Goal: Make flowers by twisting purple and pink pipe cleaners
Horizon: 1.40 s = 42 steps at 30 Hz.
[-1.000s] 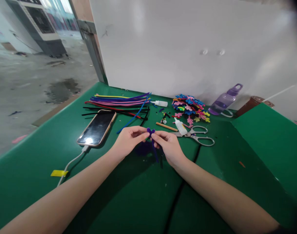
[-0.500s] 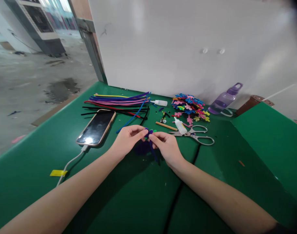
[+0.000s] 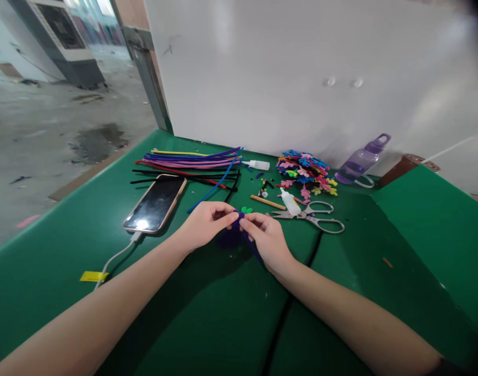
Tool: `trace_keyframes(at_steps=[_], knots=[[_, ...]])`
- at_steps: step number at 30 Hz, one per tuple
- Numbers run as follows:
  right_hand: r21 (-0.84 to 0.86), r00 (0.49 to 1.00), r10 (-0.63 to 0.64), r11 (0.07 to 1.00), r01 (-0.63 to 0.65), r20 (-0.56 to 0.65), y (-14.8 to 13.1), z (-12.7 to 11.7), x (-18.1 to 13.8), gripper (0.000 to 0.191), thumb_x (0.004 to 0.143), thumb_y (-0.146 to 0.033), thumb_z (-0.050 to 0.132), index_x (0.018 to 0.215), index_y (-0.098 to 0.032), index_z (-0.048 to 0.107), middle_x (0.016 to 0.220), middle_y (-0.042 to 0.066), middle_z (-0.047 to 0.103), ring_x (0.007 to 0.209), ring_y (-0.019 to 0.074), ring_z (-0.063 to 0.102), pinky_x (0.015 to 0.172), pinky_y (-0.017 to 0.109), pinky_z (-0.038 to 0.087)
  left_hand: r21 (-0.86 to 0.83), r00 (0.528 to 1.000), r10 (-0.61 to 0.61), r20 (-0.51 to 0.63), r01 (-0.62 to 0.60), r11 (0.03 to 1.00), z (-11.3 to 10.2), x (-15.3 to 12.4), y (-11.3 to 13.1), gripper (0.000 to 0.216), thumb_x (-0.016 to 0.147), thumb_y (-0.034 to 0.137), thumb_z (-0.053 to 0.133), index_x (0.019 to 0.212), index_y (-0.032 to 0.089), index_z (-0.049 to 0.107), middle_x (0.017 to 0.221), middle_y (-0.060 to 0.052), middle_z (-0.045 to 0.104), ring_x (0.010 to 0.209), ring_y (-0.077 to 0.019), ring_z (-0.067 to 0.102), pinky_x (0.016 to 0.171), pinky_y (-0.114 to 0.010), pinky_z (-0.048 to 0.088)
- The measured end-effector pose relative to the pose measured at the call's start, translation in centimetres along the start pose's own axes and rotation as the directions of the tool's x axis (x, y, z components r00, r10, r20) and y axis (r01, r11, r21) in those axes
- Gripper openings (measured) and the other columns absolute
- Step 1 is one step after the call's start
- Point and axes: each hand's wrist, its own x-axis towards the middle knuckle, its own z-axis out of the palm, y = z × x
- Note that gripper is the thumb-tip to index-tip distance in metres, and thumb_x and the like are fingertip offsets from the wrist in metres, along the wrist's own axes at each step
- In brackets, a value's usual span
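Note:
Between my fingertips is a purple pipe cleaner [image 3: 241,214], bent into small loops, its loose tail hanging down by my right palm. My left hand [image 3: 209,224] pinches the left side of it. Close beside, my right hand [image 3: 265,235] pinches the other side with thumb and fingers. A small green looped piece [image 3: 246,210] shows just behind the purple one; whether it is joined to it I cannot tell. Scissors [image 3: 315,215] lie to the right of my right hand, with a white glue bottle [image 3: 290,201] resting on their blades.
Pipe cleaners [image 3: 195,159] lie in a bundle at the back left, near a charging phone [image 3: 156,203]. A second glue bottle [image 3: 258,165], a wooden stick [image 3: 267,202] and a pile of colourful flower shapes [image 3: 305,171] are behind my hands. A purple water bottle [image 3: 360,161] stands at the right.
The purple loops have turned in my fingers, and the green piece shows more clearly above them. The loose purple tail has swung to the right. Both hands stay close together.

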Motion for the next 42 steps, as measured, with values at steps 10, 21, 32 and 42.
trace_keyframes(at_steps=[10,21,32,42], knots=[[0.020,0.998,0.063,0.998,-0.063,-0.002,-0.2,-0.5,0.7,0.020,0.067,-0.036,0.066,0.069,-0.017,0.060,0.060,-0.003,0.055,0.047,0.0060,0.038,0.047,0.022,0.029,-0.039,0.998,-0.031,-0.058,0.029,0.999,0.8,0.0,-0.7,0.029,0.079,0.042,0.055,0.074,0.015,0.066,0.063,-0.002,0.064,0.063,-0.0141,0.057,0.062,-0.024,0.041],[-0.114,0.998,-0.060,0.992,0.061,0.019,-0.4,-0.5,0.3,0.016,0.069,-0.031,0.063,0.065,-0.017,0.060,0.057,-0.002,0.055,0.048,0.0077,0.043,0.047,0.023,0.032,0.241,0.983,0.185,-0.011,-0.177,0.954,0.5,-0.2,-0.2,0.024,0.084,0.034,0.050,0.074,0.016,0.063,0.070,-0.002,0.064,0.068,-0.0146,0.058,0.068,-0.025,0.041],[0.013,0.998,-0.044,0.999,0.044,0.041,-0.3,-0.9,0.8,0.023,0.070,-0.037,0.066,0.066,-0.016,0.060,0.056,-0.004,0.054,0.045,0.0054,0.040,0.044,0.020,0.028,-0.074,0.997,0.053,-0.047,-0.057,0.996,0.7,-0.3,-0.1,0.030,0.084,0.040,0.049,0.084,0.014,0.065,0.071,-0.003,0.065,0.071,-0.0160,0.060,0.071,-0.026,0.045],[0.009,0.998,-0.057,0.998,0.057,0.022,0.1,-0.9,1.0,0.024,0.072,-0.040,0.065,0.072,-0.017,0.063,0.050,-0.004,0.052,0.047,0.0076,0.045,0.050,0.022,0.035,-0.187,0.996,-0.069,-0.055,0.058,0.981,0.7,0.0,-0.9,0.026,0.070,0.035,0.068,0.086,0.014,0.067,0.068,-0.002,0.067,0.068,-0.0147,0.062,0.073,-0.027,0.046]])
